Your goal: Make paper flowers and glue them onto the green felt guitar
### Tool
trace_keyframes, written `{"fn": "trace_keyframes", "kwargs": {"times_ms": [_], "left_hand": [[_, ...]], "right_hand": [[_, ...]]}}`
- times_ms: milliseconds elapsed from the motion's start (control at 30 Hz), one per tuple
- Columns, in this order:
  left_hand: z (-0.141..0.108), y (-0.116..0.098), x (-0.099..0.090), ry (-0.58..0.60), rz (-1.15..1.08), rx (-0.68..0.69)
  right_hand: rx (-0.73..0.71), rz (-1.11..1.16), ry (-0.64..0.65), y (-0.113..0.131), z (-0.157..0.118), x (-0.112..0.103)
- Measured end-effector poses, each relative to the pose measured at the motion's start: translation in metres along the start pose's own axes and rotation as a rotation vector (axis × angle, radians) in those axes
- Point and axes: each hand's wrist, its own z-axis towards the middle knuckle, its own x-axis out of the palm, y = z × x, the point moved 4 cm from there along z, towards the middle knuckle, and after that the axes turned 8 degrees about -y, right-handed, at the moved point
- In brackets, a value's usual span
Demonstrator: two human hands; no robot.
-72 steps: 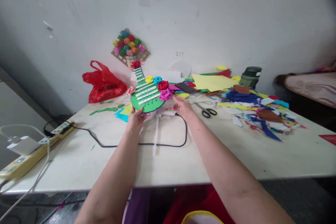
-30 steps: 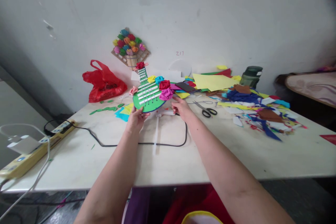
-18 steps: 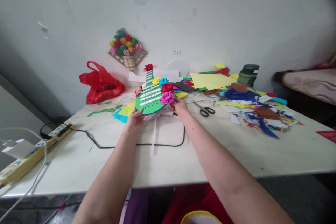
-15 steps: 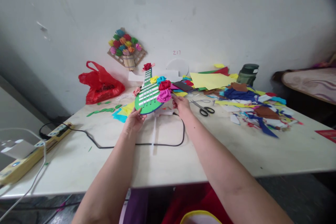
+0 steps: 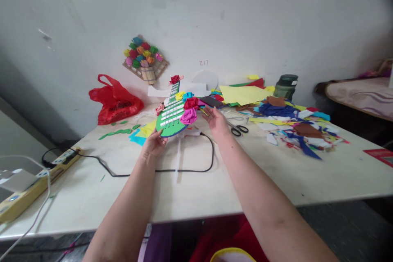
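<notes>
A green paper guitar (image 5: 167, 130) with white strips across its face tilts above the table. Crumpled paper flowers in magenta, red, blue and yellow decorate its right side, and a red flower (image 5: 175, 79) tops its neck. My left hand (image 5: 154, 143) pinches the guitar's lower left edge. Just right of the flowers, my right hand (image 5: 216, 123) is held with fingers apart, seemingly clear of the guitar. Beneath the guitar lies a white glue gun (image 5: 192, 132), partly hidden, with a black cord. Black-handled scissors (image 5: 239, 130) rest beside my right wrist.
Paper and cloth scraps (image 5: 303, 131) pile up on the right, before a dark green bottle (image 5: 286, 86). A red plastic bag (image 5: 118, 104) and green paper leaves (image 5: 123, 131) are at left. A power strip (image 5: 37, 184) runs along the table's left edge.
My right hand has come off the guitar's right side and opened, moving slightly right. My left hand still holds the guitar. The whole view has shifted a little.
</notes>
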Motion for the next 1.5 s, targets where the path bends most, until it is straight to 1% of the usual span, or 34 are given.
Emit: {"fn": "trace_keyframes", "kwargs": {"times_ms": [100,200,267,400,533,700,1000,1067,1167,1267,1400,1500], "left_hand": [[0.002,0.001,0.0,0.032,0.028,0.002],[0.005,0.003,-0.002,0.042,0.04,0.001],[0.007,0.003,-0.003,0.046,0.036,0.003],[0.007,0.003,-0.004,0.057,0.042,0.011],[0.005,0.003,-0.002,0.065,0.055,0.007],[0.003,0.003,-0.001,0.045,0.057,0.005],[0.002,0.002,-0.001,0.035,0.059,0.008],[0.002,0.002,-0.001,0.039,0.058,0.009],[0.002,0.002,0.0,0.052,0.053,0.009],[0.002,0.003,0.0,0.055,0.057,0.004],[0.003,0.003,0.0,0.067,0.069,0.002],[0.005,0.003,-0.002,0.068,0.071,0.002]], "right_hand": [[0.011,0.058,-0.004,0.007,0.001,-0.002],[0.017,0.095,0.015,0.011,0.002,-0.003],[0.029,0.081,0.045,0.012,0.002,-0.002],[0.052,-0.103,0.145,0.007,-0.003,0.004],[0.058,-0.29,0.21,0.001,-0.008,0.009],[0.052,-0.455,0.308,-0.004,-0.011,0.012],[-0.09,-0.554,0.269,-0.003,-0.009,0.012],[-0.115,-0.568,0.241,-0.003,-0.008,0.011],[-0.12,-0.503,0.173,-0.002,-0.005,0.007],[-0.097,-0.352,0.129,0.0,-0.002,0.004],[-0.071,-0.179,0.087,0.003,0.002,0.0],[-0.028,-0.09,0.093,0.003,0.002,-0.001]]}}
